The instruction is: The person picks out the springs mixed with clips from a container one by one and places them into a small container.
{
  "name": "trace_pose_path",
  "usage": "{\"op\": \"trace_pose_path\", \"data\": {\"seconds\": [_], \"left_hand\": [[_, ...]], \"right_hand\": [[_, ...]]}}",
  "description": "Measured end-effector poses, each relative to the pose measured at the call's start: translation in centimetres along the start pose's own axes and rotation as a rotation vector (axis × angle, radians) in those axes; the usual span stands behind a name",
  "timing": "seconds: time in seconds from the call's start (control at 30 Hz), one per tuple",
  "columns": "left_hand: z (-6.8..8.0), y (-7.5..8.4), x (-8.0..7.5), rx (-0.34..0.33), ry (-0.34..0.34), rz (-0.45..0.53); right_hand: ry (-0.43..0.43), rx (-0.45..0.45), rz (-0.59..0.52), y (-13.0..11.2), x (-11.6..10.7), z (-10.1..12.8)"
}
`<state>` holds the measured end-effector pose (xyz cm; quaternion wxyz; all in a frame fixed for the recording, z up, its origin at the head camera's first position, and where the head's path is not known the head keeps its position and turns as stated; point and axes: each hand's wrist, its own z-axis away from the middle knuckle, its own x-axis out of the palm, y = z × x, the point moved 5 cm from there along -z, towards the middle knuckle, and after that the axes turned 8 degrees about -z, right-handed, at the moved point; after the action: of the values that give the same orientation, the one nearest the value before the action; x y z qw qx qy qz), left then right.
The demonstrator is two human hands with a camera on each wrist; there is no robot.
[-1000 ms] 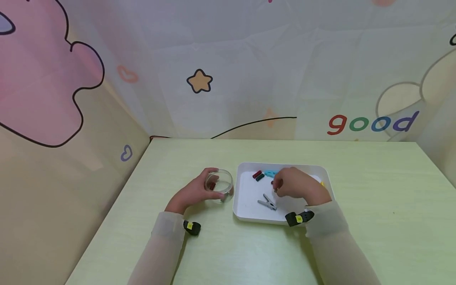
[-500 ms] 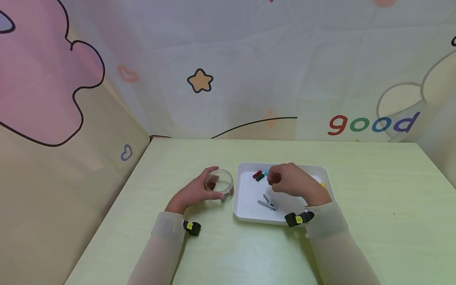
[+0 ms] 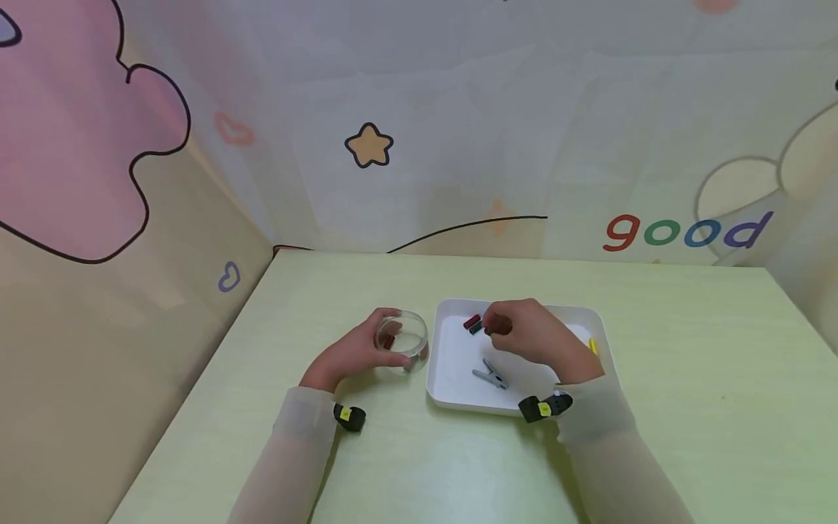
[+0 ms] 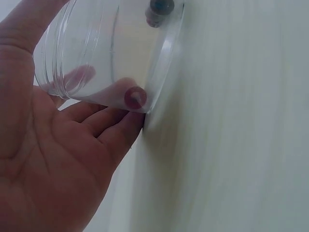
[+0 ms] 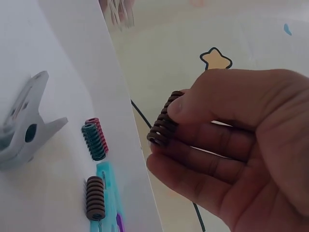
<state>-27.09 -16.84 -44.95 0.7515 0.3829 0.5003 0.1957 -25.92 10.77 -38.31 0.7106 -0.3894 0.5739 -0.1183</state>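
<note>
In the head view my left hand (image 3: 353,356) grips a clear plastic jar (image 3: 424,346) left of the white tray, fingers and thumb around its side. Inside the jar, the left wrist view shows a reddish spring (image 4: 135,98) and a dark one (image 4: 162,6), seen end-on. Over the tray, my right hand (image 3: 533,335) pinches a brown coil spring (image 5: 165,121) between thumb and fingers. Below it in the tray lie a green spring (image 5: 93,141), a red spring (image 5: 102,133) and another brown spring (image 5: 95,198), this last one against a light blue clothespin (image 5: 112,193).
The white tray (image 3: 452,393) stands on a pale wooden table (image 3: 687,364). A grey clothespin (image 3: 491,375) lies in its middle, and something yellow (image 3: 593,345) shows at its right side. A printed cloth (image 3: 458,145) hangs behind the table.
My right hand has risen from low over the tray and shifted left toward the red and green springs, carrying the brown spring. The left hand stays around the jar.
</note>
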Motion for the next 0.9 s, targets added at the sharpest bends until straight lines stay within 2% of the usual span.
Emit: {"op": "trace_pose_path", "data": {"seconds": [0.1,0.27,0.67,0.9], "left_hand": [[0.0,-0.1,0.0,-0.007,-0.016,0.01],[-0.2,-0.1,-0.1,0.001,-0.011,0.03],[-0.2,0.6,-0.2,0.0,-0.001,0.026],[0.0,0.0,0.0,0.002,-0.019,0.035]], "right_hand": [[0.001,-0.033,-0.034,-0.3,0.1,0.1],[0.054,-0.104,-0.054,-1.0,-0.3,0.1],[0.119,-0.166,-0.083,-1.9,-1.2,0.2],[0.174,-0.179,-0.106,-1.6,-0.7,0.3]]}}
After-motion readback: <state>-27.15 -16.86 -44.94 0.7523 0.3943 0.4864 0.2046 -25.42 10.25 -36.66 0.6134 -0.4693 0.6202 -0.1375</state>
